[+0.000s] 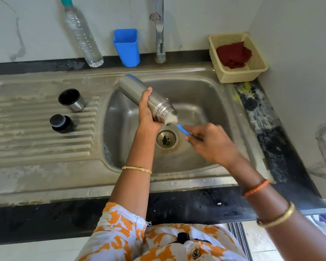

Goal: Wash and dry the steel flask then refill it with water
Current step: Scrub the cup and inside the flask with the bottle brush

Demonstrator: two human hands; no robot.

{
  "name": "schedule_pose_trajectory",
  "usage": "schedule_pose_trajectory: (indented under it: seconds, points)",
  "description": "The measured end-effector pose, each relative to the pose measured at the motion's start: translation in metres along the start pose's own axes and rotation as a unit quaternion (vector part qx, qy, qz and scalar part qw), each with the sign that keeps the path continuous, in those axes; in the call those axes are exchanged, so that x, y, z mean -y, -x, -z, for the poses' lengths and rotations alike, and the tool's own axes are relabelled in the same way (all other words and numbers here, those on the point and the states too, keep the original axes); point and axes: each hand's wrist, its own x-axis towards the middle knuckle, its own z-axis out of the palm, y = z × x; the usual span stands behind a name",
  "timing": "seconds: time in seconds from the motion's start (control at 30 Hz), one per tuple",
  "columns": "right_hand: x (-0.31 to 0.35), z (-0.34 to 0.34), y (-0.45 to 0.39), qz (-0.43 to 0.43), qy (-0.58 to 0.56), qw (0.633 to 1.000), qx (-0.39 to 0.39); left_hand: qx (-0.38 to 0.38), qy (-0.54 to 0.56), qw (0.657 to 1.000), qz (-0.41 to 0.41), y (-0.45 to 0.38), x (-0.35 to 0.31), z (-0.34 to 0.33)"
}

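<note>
My left hand grips the steel flask around its middle, holding it tilted over the sink basin with its mouth pointing down to the right. My right hand holds the blue handle of a bottle brush, whose white bristles stick out of the flask's mouth. The flask's steel cup lid and its black stopper stand on the ribbed drainboard to the left.
The tap rises behind the basin, with no water seen running. A blue plastic cup and a clear water bottle stand at the back. A cream basket with a red cloth sits back right. The drain lies below the flask.
</note>
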Motion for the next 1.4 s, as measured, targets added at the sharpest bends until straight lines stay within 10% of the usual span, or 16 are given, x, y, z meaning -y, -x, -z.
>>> schedule_pose_trajectory:
  seconds: [0.4,0.63,0.77,0.93,1.07,1.17,1.4]
  points:
    - [-0.001,0.015,-0.001,-0.148,-0.387,0.905,0.098,0.155,0.087,0.982,-0.062,-0.003,-0.01,0.015]
    - [-0.002,0.0,0.002,-0.141,-0.496,0.854,0.066,0.11,-0.124,0.986,-0.01,0.01,-0.035,0.023]
    - [-0.026,-0.006,0.017,-0.021,-0.184,0.98,-0.074,-0.009,-0.224,0.974,0.01,0.007,-0.059,0.029]
    - [-0.036,-0.019,0.014,0.17,0.177,0.957,-0.151,-0.082,-0.184,0.979,0.03,0.008,-0.037,0.008]
    - [-0.013,-0.013,-0.003,-0.053,-0.104,0.993,-0.005,-0.077,-0.022,0.996,-0.028,0.004,-0.009,0.008]
    - [-0.009,-0.004,-0.001,-0.198,-0.366,0.901,0.122,-0.014,0.027,0.998,-0.052,0.006,-0.003,0.01]
    - [-0.029,0.036,0.023,-0.201,-0.355,0.892,0.196,0.06,0.08,0.991,-0.088,-0.002,-0.022,0.017]
